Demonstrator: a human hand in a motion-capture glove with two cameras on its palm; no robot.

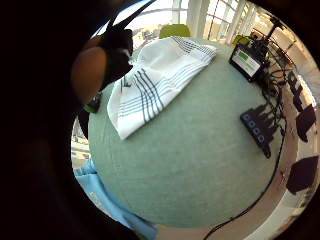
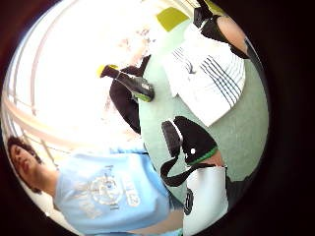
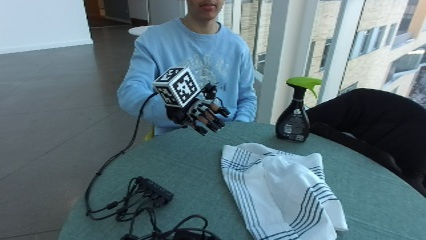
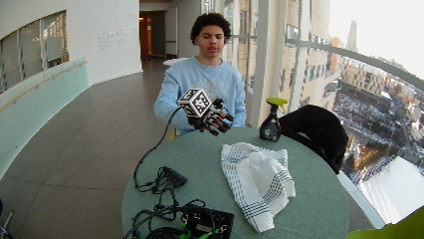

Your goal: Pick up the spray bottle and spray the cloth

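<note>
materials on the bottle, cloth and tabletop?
Bottle: looks like dark glossy plastic with a green plastic trigger; highlights on its shoulder. Cloth: thin white woven fabric with dark stripes, matte, lying in soft folds. Tabletop: matte green, faintly textured, possibly felt or laminate; cannot tell which.

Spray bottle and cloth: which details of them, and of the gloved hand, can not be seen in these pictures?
- Spray bottle: its label text is too small to read in any view.
- Cloth: the outside view cuts its near end at the lower edge, and folds hide its underside.
- Right hand: raised above the table, holding nothing; the marker cube covers its back.
- Other hand: not shown in any view.
</note>
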